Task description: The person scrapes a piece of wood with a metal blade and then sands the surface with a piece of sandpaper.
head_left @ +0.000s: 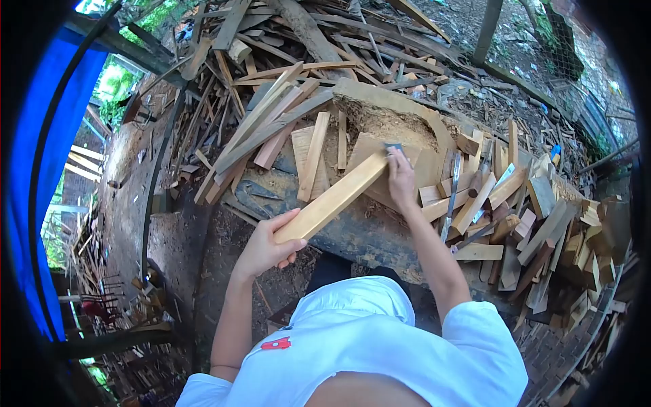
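My left hand point(271, 243) is wrapped round the near end of a long, smooth wooden bar point(332, 200), with the thumb on one side and fingers on the other. The bar slants up and to the right over the workbench point(359, 245). At its far end, my right hand point(401, 178) is closed on a small dark piece of sandpaper point(392, 146), which lies against or right beside the wood. My right palm and most of what the fingers cover are hidden. Under the far end is a flat wooden block point(369, 144).
Offcuts point(536, 224) crowd the bench's right side, along with a metal ruler point(453, 197). Long planks point(271, 129) lean at the left, near a dark metal tool point(254, 192). Sawdust point(397, 125) lies behind the bar. A large scrap-wood pile point(305, 34) stands beyond.
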Tool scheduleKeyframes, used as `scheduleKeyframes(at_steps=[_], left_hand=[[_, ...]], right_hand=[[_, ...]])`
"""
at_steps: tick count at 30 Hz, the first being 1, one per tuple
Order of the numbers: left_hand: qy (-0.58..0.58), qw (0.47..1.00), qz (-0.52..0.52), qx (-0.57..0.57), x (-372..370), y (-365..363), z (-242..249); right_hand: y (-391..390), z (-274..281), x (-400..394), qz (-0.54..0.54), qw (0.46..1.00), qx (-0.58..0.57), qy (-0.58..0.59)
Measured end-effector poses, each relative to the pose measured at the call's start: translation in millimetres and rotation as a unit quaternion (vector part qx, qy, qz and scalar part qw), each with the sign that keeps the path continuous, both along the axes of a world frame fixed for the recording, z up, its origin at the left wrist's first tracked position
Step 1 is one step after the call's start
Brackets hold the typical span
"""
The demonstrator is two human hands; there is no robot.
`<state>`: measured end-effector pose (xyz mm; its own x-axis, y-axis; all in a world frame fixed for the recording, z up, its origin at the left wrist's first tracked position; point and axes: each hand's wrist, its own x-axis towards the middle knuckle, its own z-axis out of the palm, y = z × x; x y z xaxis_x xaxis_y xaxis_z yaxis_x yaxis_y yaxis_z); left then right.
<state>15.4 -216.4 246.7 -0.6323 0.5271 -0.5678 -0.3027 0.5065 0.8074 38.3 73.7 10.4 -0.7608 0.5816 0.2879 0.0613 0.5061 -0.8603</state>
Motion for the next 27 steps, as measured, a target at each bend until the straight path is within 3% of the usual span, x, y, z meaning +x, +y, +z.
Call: scheduleKeyframes(at_steps=[1,4,5,8,10,13,14,17,21,23,27], left_hand=[[0.01,1.0,-0.009,-0.005,2.0,2.6,4.5],[0.055,0.997,-0.041,-0.028,1.1,3.3,7.0],[0.063,0.996,-0.05,-0.031,1.7,2.9,4.4],[0.063,0.995,-0.04,-0.059,10.2,7.3,11.4],[0.069,0.995,-0.033,-0.067,13.5,12.1,12.1],[0.142,0.983,-0.064,-0.098,19.1,14.6,13.7],[0.135,0.984,-0.058,-0.101,20.9,16.7,15.3],[0.173,0.978,-0.061,-0.098,26.0,17.7,11.6],[0.109,0.989,-0.038,-0.098,28.1,19.1,12.5],[0.14,0.985,-0.042,-0.09,28.4,13.7,3.9],[0.171,0.978,-0.069,-0.096,37.7,11.3,-2.3]], right_hand=[[5.3,-1.5,-5.6,-0.033,0.999,-0.018,-0.035],[-25.4,9.8,8.2,-0.024,1.0,0.011,0.016],[-36.0,28.2,19.8,0.003,0.996,0.089,0.007],[-14.8,25.0,22.1,0.059,0.994,0.084,0.024],[12.9,18.8,-0.3,-0.007,0.99,-0.017,-0.141],[-2.8,22.4,7.6,-0.001,0.996,0.029,-0.08],[-15.7,19.6,14.5,-0.011,0.995,0.099,-0.014],[-14.8,33.6,28.1,0.055,0.995,0.082,-0.033],[4.8,14.0,2.1,0.023,0.994,0.005,-0.103],[-13.8,16.3,8.7,-0.007,0.996,0.08,-0.042],[-20.7,31.3,27.2,0.048,0.991,0.123,-0.019]])
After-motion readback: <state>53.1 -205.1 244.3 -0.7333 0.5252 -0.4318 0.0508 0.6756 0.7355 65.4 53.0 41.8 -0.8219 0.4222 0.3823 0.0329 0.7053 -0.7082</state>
